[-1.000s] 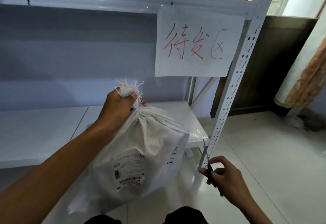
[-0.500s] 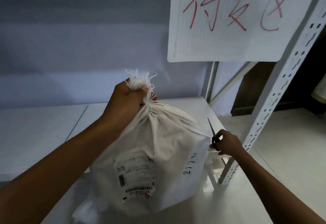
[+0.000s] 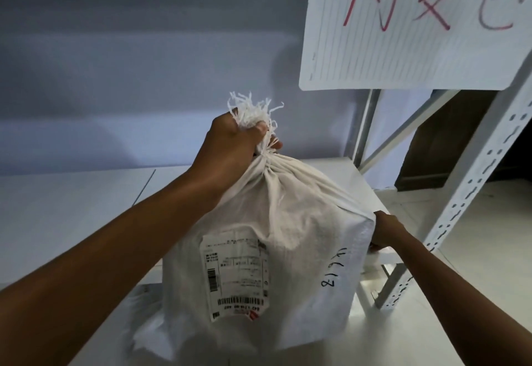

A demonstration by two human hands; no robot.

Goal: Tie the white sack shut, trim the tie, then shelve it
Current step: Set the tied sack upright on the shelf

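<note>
Your left hand is clamped on the gathered neck of the white sack, fist wrapped just above the tie point, with the frayed white fringe sticking up out of the top of your grip. The neck of the sack is cinched shut below your fist.

Your right hand is pressed against the right side of the sack near its upper corner. Most of that hand is hidden behind the sack, so I cannot tell whether it is curled around anything or flat.

The sack stands upright at the front edge of the white shelf; whether its base bears fully on the shelf cannot be confirmed. A shipping label with barcodes faces you on the front of the sack, and handwritten black digits run along the panel to the right of the label.

Above and right of the sack hangs a lined paper sign with red handwriting. A perforated white upright stands to the right of the sack.
</note>
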